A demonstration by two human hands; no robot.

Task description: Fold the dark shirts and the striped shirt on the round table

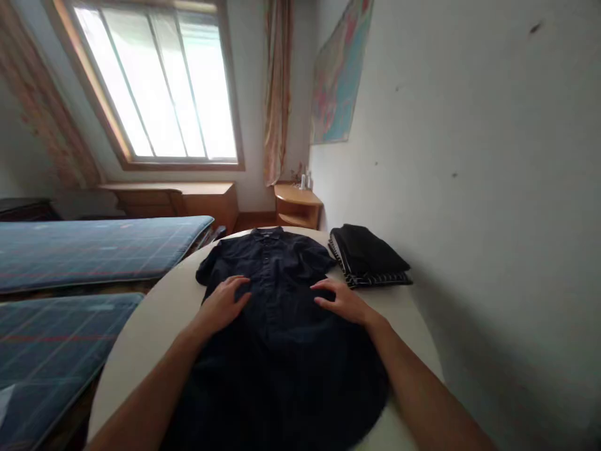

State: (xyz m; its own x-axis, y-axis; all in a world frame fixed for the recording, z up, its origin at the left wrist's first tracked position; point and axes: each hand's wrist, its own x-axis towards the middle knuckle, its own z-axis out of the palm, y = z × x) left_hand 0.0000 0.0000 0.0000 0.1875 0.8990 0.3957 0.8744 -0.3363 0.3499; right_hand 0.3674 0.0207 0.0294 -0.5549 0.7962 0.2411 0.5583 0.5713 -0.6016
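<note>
A dark navy button-front shirt with short sleeves lies spread out, front up, its collar at the far end of the round white table. Over the shirt's left side is my left hand, fingers apart and curved, holding nothing. My right hand is over the right side, thumb and fingers apart, also holding nothing. Whether the fingertips touch the cloth is hard to tell. Beyond my right hand, a folded stack of black clothes, with some striped cloth under it, sits at the table's right edge.
To the left are two blue plaid mattresses, one behind the other. A white wall runs close along the right. At the back stand a wooden desk below the window and a small corner shelf.
</note>
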